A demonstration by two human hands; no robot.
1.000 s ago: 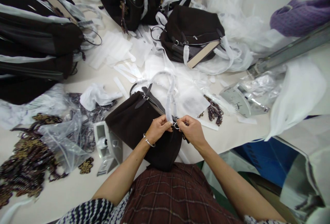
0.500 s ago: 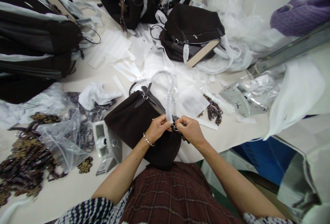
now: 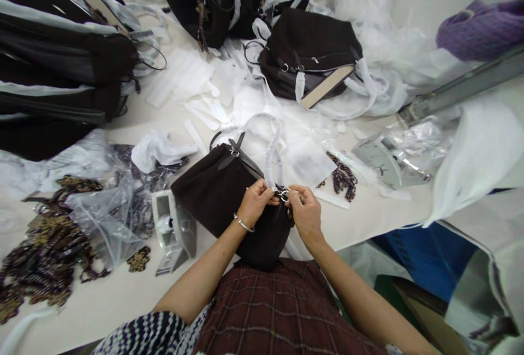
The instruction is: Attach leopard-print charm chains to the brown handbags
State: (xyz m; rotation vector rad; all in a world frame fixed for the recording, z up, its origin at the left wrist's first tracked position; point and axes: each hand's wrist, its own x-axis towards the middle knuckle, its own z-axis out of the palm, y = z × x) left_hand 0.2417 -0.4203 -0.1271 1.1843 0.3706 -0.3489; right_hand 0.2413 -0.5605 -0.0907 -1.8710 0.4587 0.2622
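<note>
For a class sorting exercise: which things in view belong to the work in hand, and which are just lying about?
Work in hand:
dark bag nearest the person, its wrapped handle and metal ring;
left hand and right hand, at the ring;
probably beaded charms heaped at left (similar beads beside the right hand).

Apparently lying about:
purple cloth;
clear plastic bag;
white paper strips.

Lit brightly and softly across the worktop (image 3: 368,213), with only faint, diffuse shadows. Washes out nearly to white on the wrapping sheets (image 3: 309,165) at centre; sinks almost to black on the brown handbag (image 3: 210,194) and the stacked bags (image 3: 69,58) at left, losing detail. Glints on the metal ring (image 3: 284,196) and bracelet (image 3: 244,224). Dims around the blue container (image 3: 423,251) at lower right. Softens on the purple knit cloth (image 3: 483,33), upper right. Stretches toward the edges.
</note>
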